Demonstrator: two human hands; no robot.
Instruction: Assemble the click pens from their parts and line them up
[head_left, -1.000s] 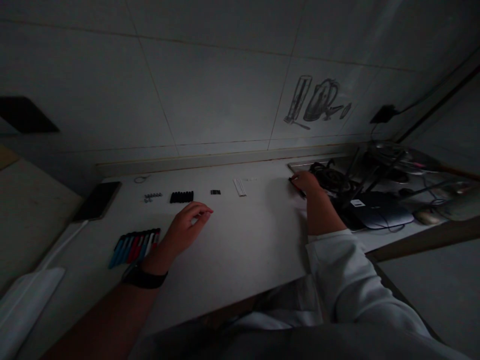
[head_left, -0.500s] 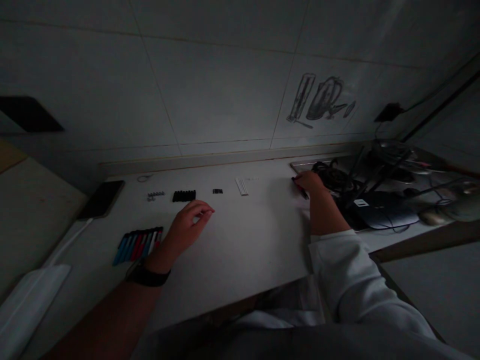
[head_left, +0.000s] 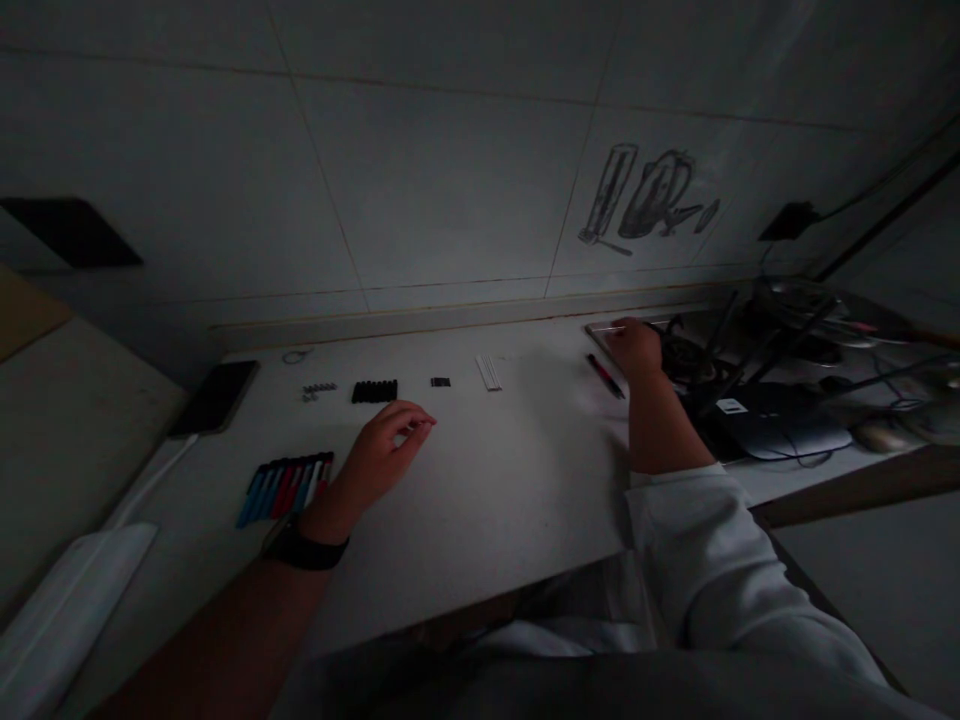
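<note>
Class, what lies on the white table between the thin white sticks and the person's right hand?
In the head view, a slim red-and-black pen lies just left of the right hand.

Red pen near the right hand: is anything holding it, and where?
No. The thin red-and-black pen lies free on the white table beside the right hand.

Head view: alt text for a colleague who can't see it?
On a dim white table, the left hand, fingertips pinched, is near black caps; the right hand is at the far edge beside a red pen. Coloured pens lie by the left wrist.
</note>
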